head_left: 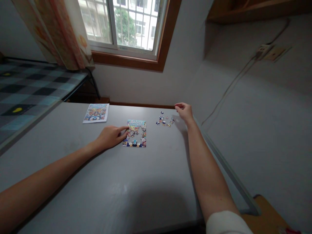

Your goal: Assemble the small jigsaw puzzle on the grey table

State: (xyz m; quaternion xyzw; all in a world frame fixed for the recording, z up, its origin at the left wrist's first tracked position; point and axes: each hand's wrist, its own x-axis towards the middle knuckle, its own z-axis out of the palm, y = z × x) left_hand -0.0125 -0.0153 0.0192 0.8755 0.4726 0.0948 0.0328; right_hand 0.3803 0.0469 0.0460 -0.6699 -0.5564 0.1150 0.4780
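A partly assembled jigsaw puzzle [143,134] lies flat on the table, with a colourful border and gaps in its middle where the table shows through. My left hand [110,136] rests at its left side, index finger and thumb stretched out and touching that edge. To the right of the puzzle, several loose jigsaw pieces [164,122] lie scattered. Just beyond them, my right hand [185,112] hovers near the far right of the table with its fingers pinched together. Whatever is between those fingertips is too small to make out.
A printed picture sheet [97,113] lies at the table's back left. The pale table [102,182] meets the wall on the right. Behind are a window [136,26], a curtain [58,32] and a bed with checked cover [36,81]. Cables [227,86] hang from a wall socket.
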